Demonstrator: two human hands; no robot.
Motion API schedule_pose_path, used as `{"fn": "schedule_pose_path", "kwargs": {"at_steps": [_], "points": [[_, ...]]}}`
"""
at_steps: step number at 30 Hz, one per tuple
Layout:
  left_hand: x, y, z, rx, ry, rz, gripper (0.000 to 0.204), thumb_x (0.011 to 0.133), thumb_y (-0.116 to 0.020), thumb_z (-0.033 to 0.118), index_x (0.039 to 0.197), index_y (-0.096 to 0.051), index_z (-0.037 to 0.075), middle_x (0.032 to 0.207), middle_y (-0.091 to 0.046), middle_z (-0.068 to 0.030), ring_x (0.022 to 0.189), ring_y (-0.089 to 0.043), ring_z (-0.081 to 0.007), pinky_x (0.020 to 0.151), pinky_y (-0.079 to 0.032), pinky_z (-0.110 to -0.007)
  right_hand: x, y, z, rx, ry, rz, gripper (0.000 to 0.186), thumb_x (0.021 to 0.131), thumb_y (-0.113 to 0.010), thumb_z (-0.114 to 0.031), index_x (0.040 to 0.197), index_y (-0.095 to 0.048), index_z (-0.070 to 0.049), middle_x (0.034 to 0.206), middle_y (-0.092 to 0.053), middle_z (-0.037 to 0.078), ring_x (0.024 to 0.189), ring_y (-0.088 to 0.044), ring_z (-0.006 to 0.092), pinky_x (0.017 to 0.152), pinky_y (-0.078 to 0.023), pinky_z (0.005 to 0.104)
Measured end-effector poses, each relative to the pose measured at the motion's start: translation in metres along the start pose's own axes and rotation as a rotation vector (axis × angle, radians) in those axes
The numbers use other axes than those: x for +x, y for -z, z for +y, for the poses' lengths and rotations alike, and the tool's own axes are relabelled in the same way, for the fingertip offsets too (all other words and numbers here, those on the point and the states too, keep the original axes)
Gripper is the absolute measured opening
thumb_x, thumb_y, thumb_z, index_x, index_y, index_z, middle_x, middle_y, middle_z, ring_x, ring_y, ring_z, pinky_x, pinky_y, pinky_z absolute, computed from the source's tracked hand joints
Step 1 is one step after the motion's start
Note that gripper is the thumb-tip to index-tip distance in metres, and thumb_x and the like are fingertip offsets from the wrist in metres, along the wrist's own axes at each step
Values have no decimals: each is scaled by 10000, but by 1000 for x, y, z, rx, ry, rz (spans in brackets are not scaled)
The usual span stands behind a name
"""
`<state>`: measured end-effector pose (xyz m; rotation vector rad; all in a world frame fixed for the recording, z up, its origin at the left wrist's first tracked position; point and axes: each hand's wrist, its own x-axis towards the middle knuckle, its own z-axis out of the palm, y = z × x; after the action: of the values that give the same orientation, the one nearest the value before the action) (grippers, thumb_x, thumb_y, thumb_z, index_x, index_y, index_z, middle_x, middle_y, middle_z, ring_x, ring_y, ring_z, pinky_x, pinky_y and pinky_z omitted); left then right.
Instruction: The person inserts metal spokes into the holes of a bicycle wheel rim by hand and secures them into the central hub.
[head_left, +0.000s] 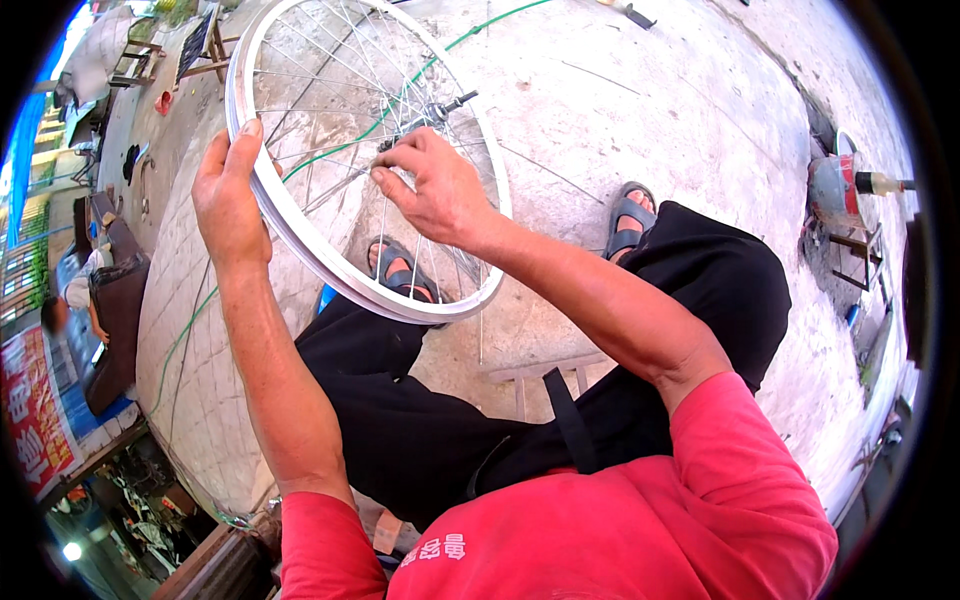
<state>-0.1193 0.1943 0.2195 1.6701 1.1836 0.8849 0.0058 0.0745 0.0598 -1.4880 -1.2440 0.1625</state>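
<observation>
A silver bicycle wheel (370,279) with thin spokes and a dark hub (436,110) is held up, tilted, above my legs. My left hand (235,195) grips its rim on the left, thumb on top of the metal and fingers round the outer side. In front of the spokes, my right hand (435,188) is close beside the hub. Its fingers are curled in a pinch among the spokes. What lies between those fingertips is too small to make out. The axle end sticks out past the hub, and no tire shows on the rim.
A green hose (490,24) runs over the concrete ground behind the wheel. Thin rods (550,172) lie right of it. My sandalled feet (632,215) rest on the ground. At the right stands a reddish-grey bucket (835,190); at the left, another person (80,290) sits by a dark seat (118,320).
</observation>
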Motion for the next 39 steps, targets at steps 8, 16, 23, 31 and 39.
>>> {"fn": "schedule_pose_path", "kwargs": {"at_steps": [8, 16, 23, 31, 39], "points": [[1, 6, -2, 0, 48, -51, 430, 991, -641, 331, 1252, -664, -10, 818, -559, 10, 711, -544, -63, 668, -450, -216, 1, 2, -5, 112, 286, -165, 171, 932, -697, -294, 1048, -737, -175, 1011, -662, 37, 1022, -627, 241, 957, -433, 423], [4, 8, -4, -15, 24, -10, 375, 960, -684, 337, 1124, -656, 1, 811, -601, -24, 711, -589, -93, 667, -478, -238, 27, -12, 11, 258, 380, -346, 185, 957, -680, -296, 944, -704, -113, 898, -633, 78, 903, -628, 303, 796, -474, 429], [2, 16, -9, 45, 13, -20, 484, 958, -656, 387, 1232, -652, -12, 810, -615, -32, 672, -592, -87, 629, -484, -220, 26, -15, 14, 364, 345, -462, 198, 955, -697, -301, 943, -709, -104, 890, -637, 65, 909, -621, 284, 802, -444, 421], [7, 33, -20, 19, 47, -76, 559, 978, -608, 383, 1342, -584, -40, 779, -591, -25, 633, -574, -73, 534, -453, -211, 22, -32, 12, 430, 332, -420, 189, 953, -698, -283, 958, -702, -94, 881, -627, 66, 917, -617, 282, 832, -441, 422], [4, 36, -26, -56, 102, -23, 507, 1008, -584, 357, 1356, -547, -10, 761, -564, -1, 532, -497, -59, 448, -378, -211, 20, -45, 6, 427, 312, -294, 171, 890, -719, -273, 898, -673, -108, 824, -588, 71, 842, -601, 292, 753, -442, 430]]}}
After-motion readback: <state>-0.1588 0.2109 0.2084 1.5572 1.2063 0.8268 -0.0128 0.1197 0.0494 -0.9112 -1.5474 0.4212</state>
